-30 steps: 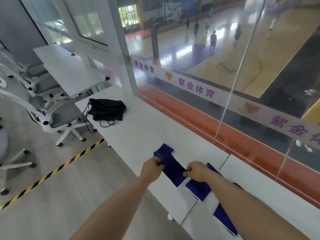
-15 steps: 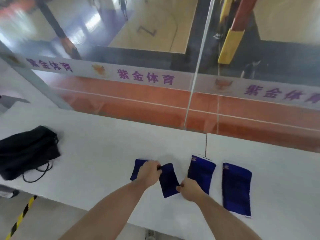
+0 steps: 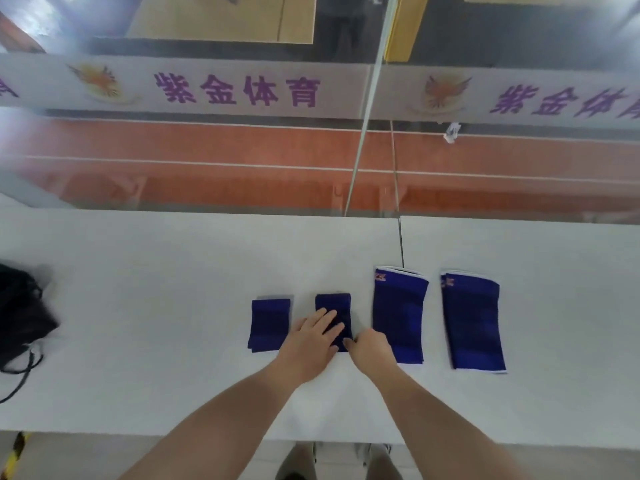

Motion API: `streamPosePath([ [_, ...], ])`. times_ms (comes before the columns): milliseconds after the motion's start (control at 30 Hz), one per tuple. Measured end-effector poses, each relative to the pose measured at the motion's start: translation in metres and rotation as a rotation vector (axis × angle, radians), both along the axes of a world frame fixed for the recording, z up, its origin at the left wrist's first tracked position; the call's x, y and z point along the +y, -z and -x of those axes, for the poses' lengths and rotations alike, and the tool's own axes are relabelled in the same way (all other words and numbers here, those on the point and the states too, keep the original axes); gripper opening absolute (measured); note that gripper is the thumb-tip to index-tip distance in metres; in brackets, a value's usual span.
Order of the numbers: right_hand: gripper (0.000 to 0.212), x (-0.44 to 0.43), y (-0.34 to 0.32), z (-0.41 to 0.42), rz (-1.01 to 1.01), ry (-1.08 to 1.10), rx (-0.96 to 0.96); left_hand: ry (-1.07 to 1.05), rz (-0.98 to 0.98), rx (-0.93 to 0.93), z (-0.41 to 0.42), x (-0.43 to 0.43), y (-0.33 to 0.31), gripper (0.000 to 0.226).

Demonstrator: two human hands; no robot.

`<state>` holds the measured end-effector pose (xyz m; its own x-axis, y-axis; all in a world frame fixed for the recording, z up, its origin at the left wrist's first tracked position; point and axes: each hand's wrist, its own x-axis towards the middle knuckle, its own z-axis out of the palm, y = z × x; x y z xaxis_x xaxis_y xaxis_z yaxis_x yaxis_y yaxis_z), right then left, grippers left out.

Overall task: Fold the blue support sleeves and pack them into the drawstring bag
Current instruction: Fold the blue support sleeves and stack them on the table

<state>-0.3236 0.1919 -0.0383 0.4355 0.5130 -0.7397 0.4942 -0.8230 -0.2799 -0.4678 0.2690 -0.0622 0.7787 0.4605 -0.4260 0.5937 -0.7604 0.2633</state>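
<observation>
Several blue support sleeves lie in a row on the white table. The two on the left are short: one lies free, and the second is under my left hand, which presses flat on it with fingers spread. My right hand pinches that sleeve's near right corner. Two longer sleeves lie flat to the right, one beside my right hand and one farther right. The black drawstring bag rests at the table's left edge, partly out of frame.
A glass wall runs along the table's far edge, with a sports court beyond it. A seam splits the tabletop near the long sleeves. The bag's cord trails toward the near edge. A striped floor marking shows at bottom left.
The view has swung down and right to face the table squarely. The short sleeve lay slanted in both hands; now it lies straight, with my left hand flat on it.
</observation>
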Motion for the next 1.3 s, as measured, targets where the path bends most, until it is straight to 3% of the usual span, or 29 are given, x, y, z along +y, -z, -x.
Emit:
streamPosePath([
  [133,0.032,-0.008,-0.011,-0.018,-0.073,0.016,-0.005,0.092,-0.084,0.131,0.003,-0.008,0.006,0.058],
  [300,0.016,-0.038,-0.037,-0.077,-0.116,-0.011,-0.039,0.037,-0.123,0.024,-0.037,-0.016,-0.018,0.049],
  [567,0.020,-0.095,-0.060,-0.195,-0.064,-0.137,-0.076,0.296,-0.274,0.019,-0.153,-0.054,-0.056,0.027],
  [700,0.024,-0.120,-0.053,-0.244,-0.098,-0.217,-0.099,0.256,-0.208,0.077,-0.209,-0.085,-0.066,0.027],
  [800,0.024,-0.139,-0.039,-0.266,-0.164,-0.256,-0.126,0.143,-0.134,-0.017,-0.235,-0.110,-0.062,0.034],
  [933,0.043,-0.162,-0.004,-0.283,-0.279,-0.443,-0.142,0.071,0.001,-0.031,-0.248,-0.134,-0.033,0.041],
  [1033,0.060,-0.175,0.018,-0.288,-0.284,-0.641,-0.132,0.185,-0.019,0.014,-0.248,-0.138,-0.012,0.052],
  [1200,0.089,-0.195,0.041,-0.294,-0.297,-0.770,-0.156,0.311,-0.108,0.015,-0.242,-0.137,0.013,0.066],
  [1300,0.080,-0.200,0.046,-0.295,-0.381,-0.802,-0.246,0.342,-0.131,-0.034,-0.241,-0.137,0.017,0.054],
])
